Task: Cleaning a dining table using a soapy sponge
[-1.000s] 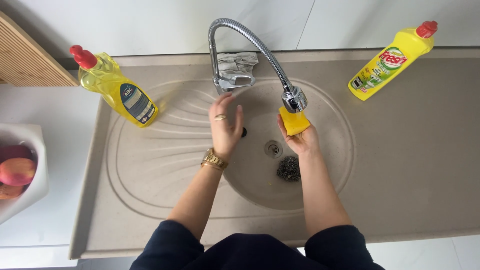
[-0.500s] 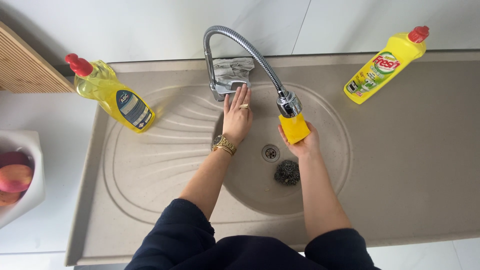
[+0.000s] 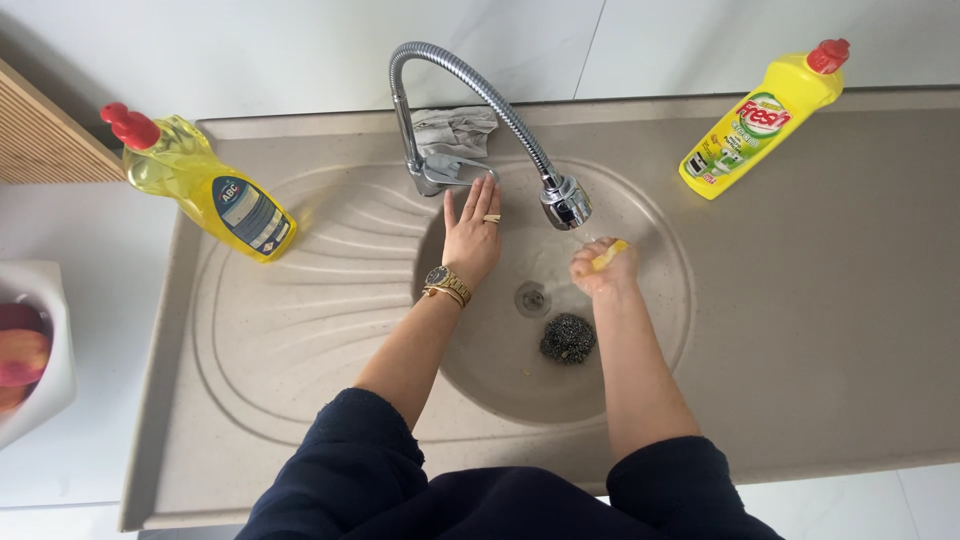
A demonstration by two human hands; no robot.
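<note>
Head view: my right hand [image 3: 603,268] is fisted tight on the yellow sponge [image 3: 610,254] under the spray head [image 3: 565,203]; left hand [image 3: 472,238] lies flat, fingers on the tap lever [image 3: 452,172]. Best to squeeze low over the basin [image 3: 640,330]. Yellow red-capped bottles: one left [image 3: 205,185], one right [image 3: 762,117].
</note>
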